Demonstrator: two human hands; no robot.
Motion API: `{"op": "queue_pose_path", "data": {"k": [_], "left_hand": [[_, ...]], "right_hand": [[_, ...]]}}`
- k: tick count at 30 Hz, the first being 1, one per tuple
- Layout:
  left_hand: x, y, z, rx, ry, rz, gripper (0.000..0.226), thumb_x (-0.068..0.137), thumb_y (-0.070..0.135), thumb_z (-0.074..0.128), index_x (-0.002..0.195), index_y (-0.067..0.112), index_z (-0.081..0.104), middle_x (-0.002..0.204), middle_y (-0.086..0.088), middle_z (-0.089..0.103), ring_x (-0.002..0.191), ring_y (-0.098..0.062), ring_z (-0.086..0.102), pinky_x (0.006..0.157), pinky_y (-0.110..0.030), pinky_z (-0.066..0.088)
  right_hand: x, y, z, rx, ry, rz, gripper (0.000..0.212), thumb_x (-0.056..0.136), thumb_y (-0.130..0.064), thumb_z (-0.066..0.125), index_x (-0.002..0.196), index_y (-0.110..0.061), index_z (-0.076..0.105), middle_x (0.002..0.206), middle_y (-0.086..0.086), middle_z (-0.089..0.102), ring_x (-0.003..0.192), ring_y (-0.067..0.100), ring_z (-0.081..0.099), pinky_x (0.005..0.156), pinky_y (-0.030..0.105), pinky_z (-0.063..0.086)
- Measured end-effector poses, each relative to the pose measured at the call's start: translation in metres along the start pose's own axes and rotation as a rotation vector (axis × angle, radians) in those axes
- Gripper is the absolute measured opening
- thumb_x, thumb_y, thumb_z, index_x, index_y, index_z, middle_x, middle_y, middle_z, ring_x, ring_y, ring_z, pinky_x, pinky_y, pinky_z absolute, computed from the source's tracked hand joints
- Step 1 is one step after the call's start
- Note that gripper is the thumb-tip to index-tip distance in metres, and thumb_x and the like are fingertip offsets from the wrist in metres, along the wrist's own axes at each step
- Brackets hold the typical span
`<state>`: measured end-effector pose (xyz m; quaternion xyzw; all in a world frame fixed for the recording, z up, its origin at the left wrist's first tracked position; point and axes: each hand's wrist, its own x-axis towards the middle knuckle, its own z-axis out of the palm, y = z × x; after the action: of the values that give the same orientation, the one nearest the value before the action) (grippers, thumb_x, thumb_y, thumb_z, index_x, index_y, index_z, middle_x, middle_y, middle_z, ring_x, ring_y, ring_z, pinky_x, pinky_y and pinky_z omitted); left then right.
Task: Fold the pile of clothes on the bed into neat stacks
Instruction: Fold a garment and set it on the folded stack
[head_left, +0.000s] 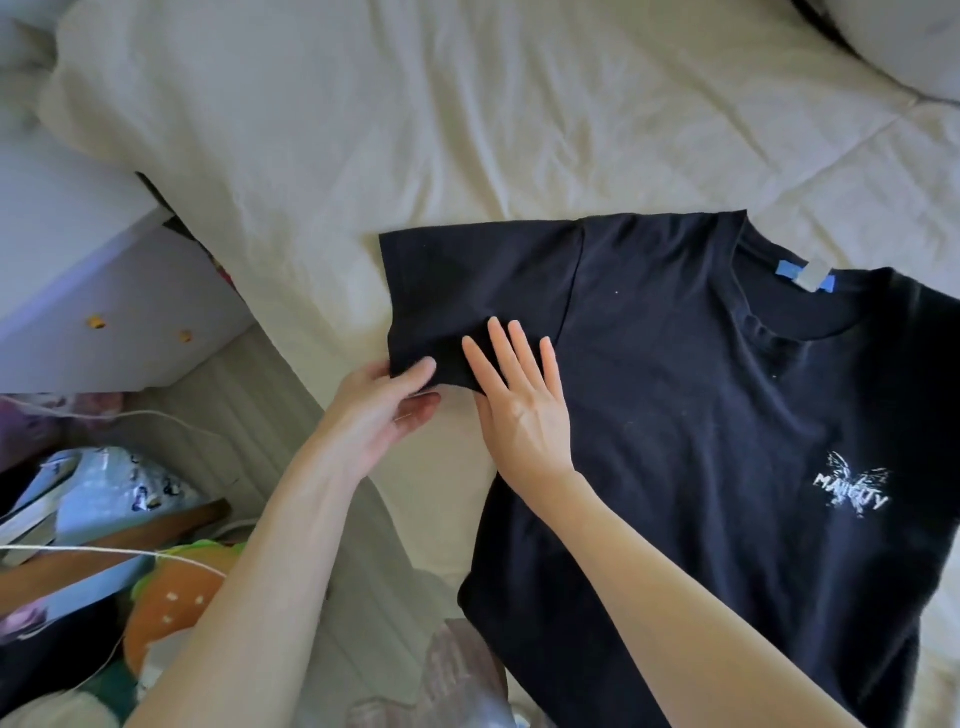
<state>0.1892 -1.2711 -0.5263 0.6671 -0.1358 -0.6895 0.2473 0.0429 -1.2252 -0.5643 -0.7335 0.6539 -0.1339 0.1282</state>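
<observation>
Black T-shirt lies flat, front up, on the cream bed, filling the 3-to-5 o'clock part of the head view. Collar with blue label toward 1 o'clock, hem running off the bottom edge toward 5 o'clock. Body's long axis: roughly 1 to 6 o'clock.

One sleeve is spread out toward 9–10 o'clock from the shoulder seam, its long axis nearly crosswise to the body.

Left hand: thumb on top, fingers curled beneath, pinching the sleeve's lower cuff corner at the sleeve's 7 o'clock end. Cloth there looks slightly lifted off the bed.

Right hand: fingers straight and slightly spread, palm down, pressing where sleeve meets body near the underarm. Holds nothing, only pins.

Key relation: the pressing hand sits just at 3 o'clock of the pinching hand, nearly touching. The shirt body lies at 3 o'clock from both.

Judgement: sleeve fold in hand. Flat hand likely marks the crease line; the pinched corner would travel toward 3 o'clock over it. Left hand is nearer the free edge and suited to carry it.

No folded stack in view; cannot tell where the pile is.
</observation>
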Motion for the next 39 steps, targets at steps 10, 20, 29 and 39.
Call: {"op": "queue_pose_path", "data": {"k": [10, 20, 29, 39], "left_hand": [[0.004, -0.022, -0.01, 0.583, 0.427, 0.37, 0.012, 0.094, 0.02, 0.055, 0.102, 0.01, 0.057, 0.096, -0.005, 0.061, 0.084, -0.017, 0.056, 0.078, -0.029, 0.045], [-0.03, -0.078, 0.077, 1.541, -0.036, 1.062, 0.047, 0.095, 0.025, 0.05, 0.14, 0.014, 0.042, 0.151, -0.012, 0.032, 0.141, -0.035, 0.023, 0.111, -0.053, 0.023], [-0.027, -0.127, 0.163, 1.797, -0.043, 0.853, 0.072, 0.091, 0.056, 0.04, 0.151, 0.028, 0.01, 0.159, -0.01, -0.002, 0.144, -0.037, -0.006, 0.108, -0.064, -0.004], [-0.031, -0.202, 0.307, 1.913, -0.291, 0.993, 0.074, 0.087, 0.066, 0.018, 0.15, 0.032, -0.001, 0.158, -0.004, -0.011, 0.143, -0.034, -0.015, 0.105, -0.069, -0.005]], "right_hand": [[-0.004, -0.005, -0.01, 0.148, -0.16, -0.04, 0.047, 0.098, -0.026, 0.044, 0.141, -0.008, 0.04, 0.147, 0.013, 0.038, 0.14, 0.03, 0.029, 0.115, 0.052, 0.018], [-0.101, 0.085, -0.044, 0.007, -0.187, 0.358, 0.051, 0.097, -0.021, 0.05, 0.145, -0.014, 0.034, 0.153, 0.011, 0.026, 0.143, 0.027, 0.017, 0.114, 0.054, 0.011], [-0.193, 0.191, -0.107, -0.042, 0.008, 0.613, 0.039, 0.091, -0.01, 0.058, 0.13, -0.004, 0.054, 0.139, 0.015, 0.048, 0.134, 0.031, 0.04, 0.111, 0.054, 0.022], [-0.188, 0.349, -0.162, 1.205, 0.33, 1.624, 0.023, 0.093, -0.038, 0.054, 0.085, -0.016, 0.05, 0.063, -0.003, 0.036, 0.051, 0.007, 0.036, 0.06, 0.025, 0.039]]}}
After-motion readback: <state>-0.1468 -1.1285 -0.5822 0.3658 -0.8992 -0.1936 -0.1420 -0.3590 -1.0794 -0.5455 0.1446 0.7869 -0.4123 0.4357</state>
